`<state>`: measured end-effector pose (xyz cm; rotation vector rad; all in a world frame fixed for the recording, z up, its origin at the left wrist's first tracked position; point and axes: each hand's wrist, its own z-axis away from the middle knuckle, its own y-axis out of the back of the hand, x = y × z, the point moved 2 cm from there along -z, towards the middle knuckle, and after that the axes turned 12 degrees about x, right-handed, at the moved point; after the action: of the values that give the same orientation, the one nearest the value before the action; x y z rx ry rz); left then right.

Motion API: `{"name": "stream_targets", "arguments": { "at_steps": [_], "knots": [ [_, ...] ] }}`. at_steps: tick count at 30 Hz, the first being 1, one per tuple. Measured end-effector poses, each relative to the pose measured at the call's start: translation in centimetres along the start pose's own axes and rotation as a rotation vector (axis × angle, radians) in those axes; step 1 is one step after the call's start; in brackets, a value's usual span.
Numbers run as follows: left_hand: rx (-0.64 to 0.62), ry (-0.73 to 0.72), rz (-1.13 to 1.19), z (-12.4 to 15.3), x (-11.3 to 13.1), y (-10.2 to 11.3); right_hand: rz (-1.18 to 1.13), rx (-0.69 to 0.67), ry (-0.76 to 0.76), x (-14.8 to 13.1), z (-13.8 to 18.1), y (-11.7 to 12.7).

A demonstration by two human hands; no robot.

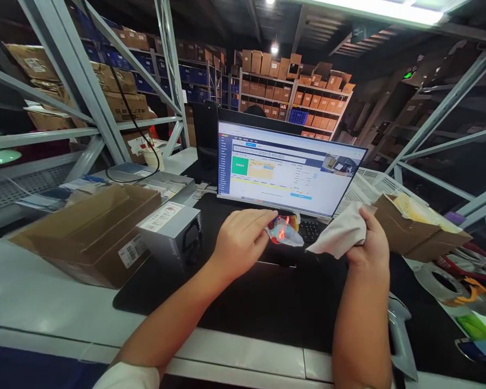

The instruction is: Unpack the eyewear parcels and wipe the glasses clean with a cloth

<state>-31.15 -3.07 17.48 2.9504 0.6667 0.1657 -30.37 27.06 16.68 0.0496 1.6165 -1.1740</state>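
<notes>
My left hand [243, 237] is closed on a shiny eyewear piece [284, 227] with an orange-red mirrored lens, partly covered by a clear film. Its exact kind is hard to make out. A crumpled whitish cloth [340, 232] hangs from my right hand [370, 240], pinched between thumb and fingers, its pointed corner close to the eyewear. Both hands are raised over the black desk mat [267, 308], in front of the monitor [283, 167]. Left of my left hand stands a grey box [166, 232] with a label on top and a dark eyewear picture on its side.
An open cardboard box [93, 232] stands at the left, and another carton [413, 227] at the right. Behind my hands lies a keyboard [310, 231]. A handheld scanner [400, 335] and a tape roll [439, 281] lie to the right. Metal frame posts [170, 70] rise behind the desk.
</notes>
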Motion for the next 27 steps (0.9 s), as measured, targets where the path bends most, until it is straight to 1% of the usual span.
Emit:
{"name": "stream_targets", "arguments": {
  "at_steps": [2,4,6,8,9,10,12,14,15,16,18,20,23,25,27],
  "knots": [
    [-0.009,0.008,-0.007,0.1,-0.1,-0.2,-0.022,-0.012,-0.023,0.2,0.9,-0.7],
    [-0.02,0.015,-0.006,0.3,-0.2,-0.5,-0.045,0.036,0.034,0.5,2.0,-1.3],
    [-0.024,0.03,-0.009,0.6,-0.3,-0.8,-0.024,0.111,0.191,1.2,3.7,-1.9],
    [-0.021,0.06,-0.021,0.9,-0.5,-1.2,0.101,0.133,0.392,2.3,6.2,-2.4],
    [-0.02,0.08,-0.027,1.1,-0.6,-1.4,0.208,0.101,0.488,3.2,7.6,-2.8],
    [-0.022,0.1,-0.031,1.2,-0.8,-1.6,0.337,0.025,0.583,4.1,9.1,-3.2],
    [-0.034,0.134,-0.034,1.2,-1.1,-1.7,0.563,-0.212,0.846,6.2,11.9,-4.1],
    [-0.055,0.166,-0.028,1.1,-1.4,-1.5,0.716,-0.419,1.111,8.1,14.0,-5.0],
    [-0.06,0.182,-0.024,1.0,-1.6,-1.4,0.767,-0.475,1.209,9.0,14.5,-5.4],
    [-0.062,0.197,-0.02,0.9,-1.7,-1.2,0.809,-0.499,1.274,9.6,14.6,-5.6],
    [-0.059,0.215,-0.018,0.7,-1.9,-0.9,0.867,-0.514,1.34,10.5,14.2,-6.0],
    [-0.052,0.219,-0.018,0.6,-2.2,-0.8,0.92,-0.532,1.365,10.8,13.2,-6.1],
    [-0.028,0.212,-0.023,0.6,-2.7,-0.9,0.975,-0.518,1.348,11.0,11.4,-5.9],
    [-0.008,0.205,-0.036,0.7,-3.0,-1.1,0.95,-0.475,1.327,11.1,10.7,-5.7],
    [0.003,0.203,-0.048,0.7,-3.1,-1.1,0.909,-0.451,1.326,11.2,10.6,-5.5]
  ]
}}
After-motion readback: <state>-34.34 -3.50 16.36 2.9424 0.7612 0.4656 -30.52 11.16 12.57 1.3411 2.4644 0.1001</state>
